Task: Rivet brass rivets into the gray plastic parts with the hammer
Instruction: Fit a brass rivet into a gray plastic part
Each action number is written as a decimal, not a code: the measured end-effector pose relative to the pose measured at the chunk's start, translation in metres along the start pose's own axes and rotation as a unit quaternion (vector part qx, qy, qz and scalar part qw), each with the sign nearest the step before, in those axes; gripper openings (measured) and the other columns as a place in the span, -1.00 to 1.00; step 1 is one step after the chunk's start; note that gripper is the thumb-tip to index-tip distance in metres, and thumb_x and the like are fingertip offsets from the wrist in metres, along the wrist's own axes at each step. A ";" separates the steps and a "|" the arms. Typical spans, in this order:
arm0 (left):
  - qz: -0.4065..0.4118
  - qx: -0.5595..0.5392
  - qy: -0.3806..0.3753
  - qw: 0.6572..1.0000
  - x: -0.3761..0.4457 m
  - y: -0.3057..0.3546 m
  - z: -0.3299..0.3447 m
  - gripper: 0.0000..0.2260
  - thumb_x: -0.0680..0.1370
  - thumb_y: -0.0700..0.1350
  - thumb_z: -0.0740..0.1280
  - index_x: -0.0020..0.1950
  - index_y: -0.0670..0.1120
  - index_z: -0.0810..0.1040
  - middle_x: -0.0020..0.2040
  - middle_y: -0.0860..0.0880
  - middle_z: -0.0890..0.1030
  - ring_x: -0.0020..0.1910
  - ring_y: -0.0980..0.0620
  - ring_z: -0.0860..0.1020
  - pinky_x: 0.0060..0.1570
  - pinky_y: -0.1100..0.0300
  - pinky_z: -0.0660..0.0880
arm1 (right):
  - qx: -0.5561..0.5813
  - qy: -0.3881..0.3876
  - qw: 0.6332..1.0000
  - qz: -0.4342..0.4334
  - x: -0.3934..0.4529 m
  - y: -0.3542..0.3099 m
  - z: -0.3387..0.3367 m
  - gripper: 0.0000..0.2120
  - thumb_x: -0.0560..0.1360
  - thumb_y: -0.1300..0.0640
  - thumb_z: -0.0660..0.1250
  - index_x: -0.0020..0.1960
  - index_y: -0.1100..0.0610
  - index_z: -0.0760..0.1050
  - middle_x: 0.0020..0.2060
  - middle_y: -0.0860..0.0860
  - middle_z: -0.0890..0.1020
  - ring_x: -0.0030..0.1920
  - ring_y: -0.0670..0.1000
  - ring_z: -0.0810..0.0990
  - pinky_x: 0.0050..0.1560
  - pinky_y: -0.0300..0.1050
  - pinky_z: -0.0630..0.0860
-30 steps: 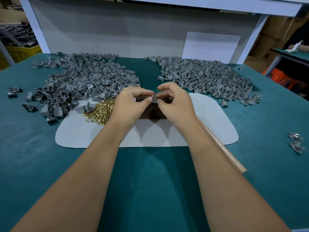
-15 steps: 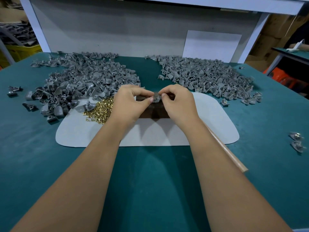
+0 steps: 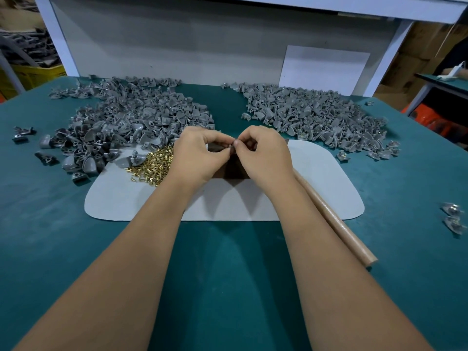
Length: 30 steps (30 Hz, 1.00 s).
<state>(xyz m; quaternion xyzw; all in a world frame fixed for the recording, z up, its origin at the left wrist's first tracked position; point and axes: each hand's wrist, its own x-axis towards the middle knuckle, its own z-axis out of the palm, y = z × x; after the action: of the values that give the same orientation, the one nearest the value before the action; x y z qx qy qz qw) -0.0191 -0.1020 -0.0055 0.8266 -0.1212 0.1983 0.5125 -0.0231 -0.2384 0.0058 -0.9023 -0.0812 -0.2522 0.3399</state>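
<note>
My left hand and my right hand meet fingertip to fingertip over a dark block on the pale mat. Between the pinching fingers sits a small gray plastic part, mostly hidden. A heap of brass rivets lies just left of my left hand. The hammer's wooden handle lies on the table along my right forearm; its head is hidden behind my right hand.
Two large piles of gray parts cover the back of the green table, one on the left and one on the right. Two loose parts lie at the far right edge. A gray back panel closes the bench.
Both hands stay over the block; the fingertips have shifted slightly closer together around the small part. The view has tilted a little.
</note>
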 end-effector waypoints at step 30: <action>-0.076 -0.055 -0.033 0.995 -0.002 -0.007 0.002 -0.87 0.53 -0.15 0.43 -0.13 0.09 0.67 0.13 0.12 0.65 0.48 0.09 0.29 0.37 0.26 0.12 | 0.064 0.032 0.997 -0.014 -0.013 0.011 0.003 -0.81 0.58 0.12 0.22 -0.04 0.10 0.61 -0.13 -0.05 0.63 -0.04 -0.05 0.51 -0.06 -0.19 0.36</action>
<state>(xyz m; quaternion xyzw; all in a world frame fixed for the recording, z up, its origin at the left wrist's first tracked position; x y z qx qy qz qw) -0.0181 -0.1005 -0.0125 0.8103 -0.0855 0.1245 0.5663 -0.0296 -0.2447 -0.0090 -0.8689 -0.0988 -0.2796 0.3963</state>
